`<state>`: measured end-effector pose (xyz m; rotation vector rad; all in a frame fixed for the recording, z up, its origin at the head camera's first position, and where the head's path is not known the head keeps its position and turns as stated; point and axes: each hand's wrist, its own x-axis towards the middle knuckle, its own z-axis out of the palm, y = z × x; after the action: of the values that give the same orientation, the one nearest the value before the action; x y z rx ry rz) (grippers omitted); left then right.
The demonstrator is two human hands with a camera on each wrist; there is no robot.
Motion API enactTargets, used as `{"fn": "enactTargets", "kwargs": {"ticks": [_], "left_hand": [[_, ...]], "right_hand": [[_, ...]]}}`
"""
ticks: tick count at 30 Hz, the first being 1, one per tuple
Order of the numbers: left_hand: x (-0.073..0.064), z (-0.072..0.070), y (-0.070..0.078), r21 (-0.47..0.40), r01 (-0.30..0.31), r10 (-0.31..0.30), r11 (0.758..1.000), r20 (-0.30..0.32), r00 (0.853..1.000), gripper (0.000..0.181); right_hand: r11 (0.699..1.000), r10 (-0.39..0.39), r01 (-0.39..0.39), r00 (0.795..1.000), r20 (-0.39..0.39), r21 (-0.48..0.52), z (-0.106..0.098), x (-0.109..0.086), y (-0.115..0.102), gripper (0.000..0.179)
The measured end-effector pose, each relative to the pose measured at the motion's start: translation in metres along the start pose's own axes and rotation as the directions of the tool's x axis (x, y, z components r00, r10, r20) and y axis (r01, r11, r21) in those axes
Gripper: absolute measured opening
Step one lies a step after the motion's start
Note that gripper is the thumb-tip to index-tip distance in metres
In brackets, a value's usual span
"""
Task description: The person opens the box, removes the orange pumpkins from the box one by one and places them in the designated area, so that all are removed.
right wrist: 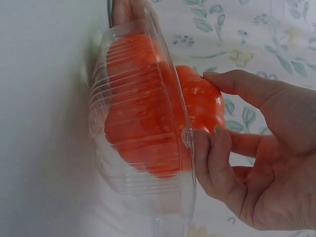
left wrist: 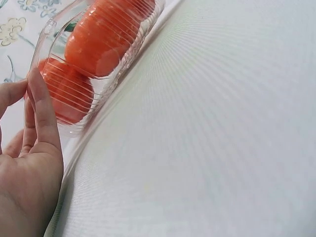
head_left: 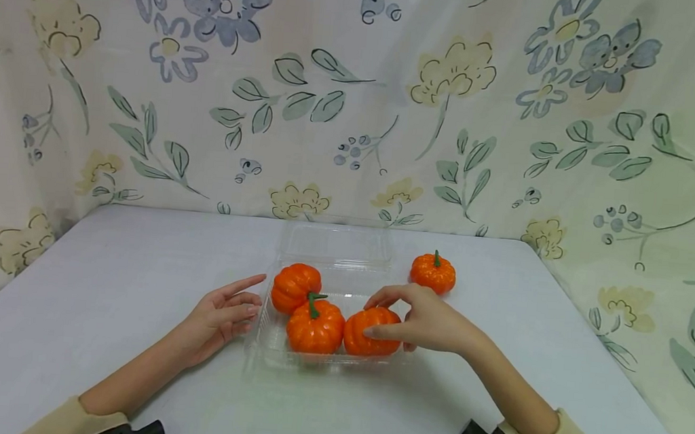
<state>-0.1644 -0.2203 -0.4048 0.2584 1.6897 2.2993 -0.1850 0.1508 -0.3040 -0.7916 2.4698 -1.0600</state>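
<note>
A clear plastic clamshell box (head_left: 342,289) lies with its lid folded back on the table. Two small orange toy pumpkins sit inside it: one pumpkin (head_left: 295,288) at the back left, and another with a green stem (head_left: 316,327) at the front. My right hand (head_left: 422,318) holds a third pumpkin (head_left: 372,331) at the box's front right, thumb on one side and fingers on the other. In the right wrist view this pumpkin (right wrist: 200,96) stands partly above the rim. My left hand (head_left: 217,316) is at the box's left wall, fingers fairly straight, fingertips right at the rim.
One more orange pumpkin (head_left: 433,273) stands on the white table (head_left: 135,261) behind my right hand, to the right of the lid (head_left: 336,245). A flowered curtain (head_left: 357,95) hangs along the table's back and sides.
</note>
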Motion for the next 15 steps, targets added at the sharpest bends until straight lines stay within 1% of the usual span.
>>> {"fn": "enactTargets", "kwargs": {"ticks": [7,15], "left_hand": [[0.0,0.0,0.0,-0.007,-0.009,0.009,1.0,0.012,1.0,0.052],[0.0,-0.001,-0.001,-0.005,-0.012,0.012,1.0,0.015,1.0,0.052]], "right_hand": [[0.999,0.002,-0.003,1.0,0.007,0.048,-0.008,-0.002,0.001,0.032],[0.997,-0.048,0.047,0.999,0.021,0.056,-0.016,-0.005,0.002,0.033]]}}
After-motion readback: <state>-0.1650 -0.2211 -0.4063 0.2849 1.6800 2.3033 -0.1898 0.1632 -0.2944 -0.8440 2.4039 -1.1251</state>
